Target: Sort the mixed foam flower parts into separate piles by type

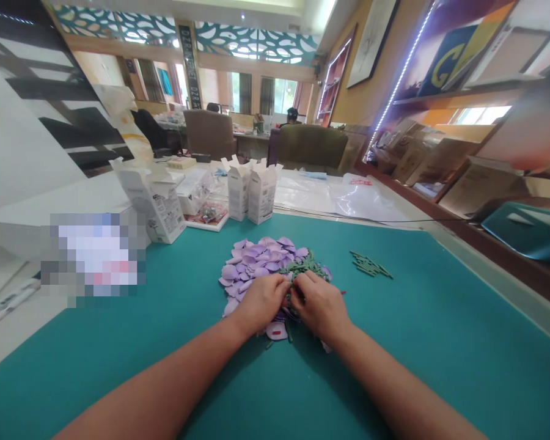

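My two hands at work over a heap of lilac petals (261, 261), set about the middle of the teal surface (449, 324). The heap lies directly beneath and beyond my hands, spreading chiefly toward the far edge and the left edge. Green pieces (308, 264) cover its right part, just beyond my right hand (321, 304). My left hand (262, 299) lies over the near side of the petals. A single petal with a red piece (276, 332) shows between my wrists, on the heap's near side.

Pose: my bare forearms slant inward from the near left and near right, forming a wedge whose point is the meeting of the hands. The backs of both hands face upward; the fingers are bent and the fingertips gathered close together, the two hands almost touching. Whether they pinch a piece I cannot tell, since my own fingers hide it.

Surroundings: a loose group of green sticks (371, 264) lies well apart from my right hand, toward the right edge. Two white cartons (261, 197) stand upright side by side at the far edge, flaps raised.
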Motion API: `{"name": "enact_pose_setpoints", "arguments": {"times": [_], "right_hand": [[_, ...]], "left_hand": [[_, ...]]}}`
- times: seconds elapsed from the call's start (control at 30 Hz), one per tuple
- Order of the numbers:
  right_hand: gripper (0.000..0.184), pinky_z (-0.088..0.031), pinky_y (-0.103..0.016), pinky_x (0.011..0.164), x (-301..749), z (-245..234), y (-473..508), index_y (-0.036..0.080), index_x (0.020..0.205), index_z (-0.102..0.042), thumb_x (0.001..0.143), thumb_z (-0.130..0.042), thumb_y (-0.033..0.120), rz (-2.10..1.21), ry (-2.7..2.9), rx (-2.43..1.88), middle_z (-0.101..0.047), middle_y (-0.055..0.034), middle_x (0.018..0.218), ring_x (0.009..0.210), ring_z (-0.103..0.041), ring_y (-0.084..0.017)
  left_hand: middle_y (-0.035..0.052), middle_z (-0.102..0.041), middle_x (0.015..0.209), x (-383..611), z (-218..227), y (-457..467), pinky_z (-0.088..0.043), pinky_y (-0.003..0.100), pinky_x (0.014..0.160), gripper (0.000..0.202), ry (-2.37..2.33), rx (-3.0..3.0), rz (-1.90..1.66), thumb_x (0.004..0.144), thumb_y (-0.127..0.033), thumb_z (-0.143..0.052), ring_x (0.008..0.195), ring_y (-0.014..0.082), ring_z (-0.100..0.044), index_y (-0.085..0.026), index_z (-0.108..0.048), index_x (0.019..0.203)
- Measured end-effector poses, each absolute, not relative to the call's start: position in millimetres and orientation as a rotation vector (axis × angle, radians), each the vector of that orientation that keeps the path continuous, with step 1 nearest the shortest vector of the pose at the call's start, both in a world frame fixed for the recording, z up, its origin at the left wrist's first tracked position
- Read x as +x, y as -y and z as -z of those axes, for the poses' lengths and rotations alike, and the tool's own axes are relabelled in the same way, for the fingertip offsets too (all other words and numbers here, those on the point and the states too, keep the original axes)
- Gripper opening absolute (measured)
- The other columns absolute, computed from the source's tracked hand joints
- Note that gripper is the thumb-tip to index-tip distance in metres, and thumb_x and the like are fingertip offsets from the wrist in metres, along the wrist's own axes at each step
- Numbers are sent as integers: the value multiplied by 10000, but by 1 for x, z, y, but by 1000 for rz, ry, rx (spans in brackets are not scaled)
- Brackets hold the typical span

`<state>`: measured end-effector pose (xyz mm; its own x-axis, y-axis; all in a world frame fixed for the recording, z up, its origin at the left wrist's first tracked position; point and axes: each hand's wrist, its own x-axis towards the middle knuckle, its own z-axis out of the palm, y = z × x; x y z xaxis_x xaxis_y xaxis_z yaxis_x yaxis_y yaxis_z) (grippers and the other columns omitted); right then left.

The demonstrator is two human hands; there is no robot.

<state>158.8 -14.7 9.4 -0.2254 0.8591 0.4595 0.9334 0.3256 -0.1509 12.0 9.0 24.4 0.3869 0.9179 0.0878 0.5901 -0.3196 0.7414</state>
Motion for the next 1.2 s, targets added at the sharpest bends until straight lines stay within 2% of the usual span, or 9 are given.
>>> {"name": "enact_pose_setpoints", "arguments": {"times": [0.17,0.43,0.6,0.67,0.77,1.03,1.2], "right_hand": [[143,-243,-281,542,147,-9,6,213,718,-515,843,-448,219,130,2087,-1664,-594,-40,791,614,-498,-146],[134,-305,-262,583,155,-4,-9,219,713,-492,843,-460,222,97,2007,-1660,-582,-34,757,694,-515,-165],[156,-354,-266,596,165,1,-6,220,755,-530,879,-440,252,107,2073,-1532,-577,-26,765,675,-533,-164],[172,-391,-275,620,168,6,-4,219,773,-549,890,-432,267,105,2097,-1462,-573,-28,766,680,-554,-170],[194,-435,-281,623,172,13,-6,220,854,-602,898,-430,300,80,2140,-1346,-601,-47,841,703,-591,-175],[306,-490,-312,682,177,18,-10,221,920,-636,939,-366,364,118,2203,-1185,-649,-75,871,773,-629,-208],[310,-489,-305,623,179,14,-6,227,882,-637,926,-386,405,78,2174,-1214,-669,-74,875,754,-636,-210]], "left_hand": [[13,-578,583,10,-24,-14,-341,264,572,324,-1347,1995,-698,864,-217,-378,586,147,-527,-183,-488,562],[25,-630,610,11,-24,-14,-361,259,576,333,-1402,2014,-687,877,-212,-378,593,143,-562,-175,-529,583],[71,-712,869,9,-20,-11,-432,283,698,297,-1562,2279,-546,923,-287,-404,806,195,-640,-169,-659,826],[73,-710,932,7,-18,-9,-455,287,729,272,-1595,2349,-425,927,-294,-415,870,208,-645,-179,-661,912],[62,-686,1025,4,-14,-9,-480,293,759,248,-1515,2492,-476,925,-322,-456,928,210,-633,-198,-607,1078],[96,-671,942,-1,-13,-19,-472,336,798,318,-1220,2816,-474,957,-369,-423,915,222,-604,-130,-633,963],[79,-667,907,-4,-18,-23,-448,325,794,333,-1114,2845,-443,976,-353,-379,876,209,-598,-132,-620,915]]}}
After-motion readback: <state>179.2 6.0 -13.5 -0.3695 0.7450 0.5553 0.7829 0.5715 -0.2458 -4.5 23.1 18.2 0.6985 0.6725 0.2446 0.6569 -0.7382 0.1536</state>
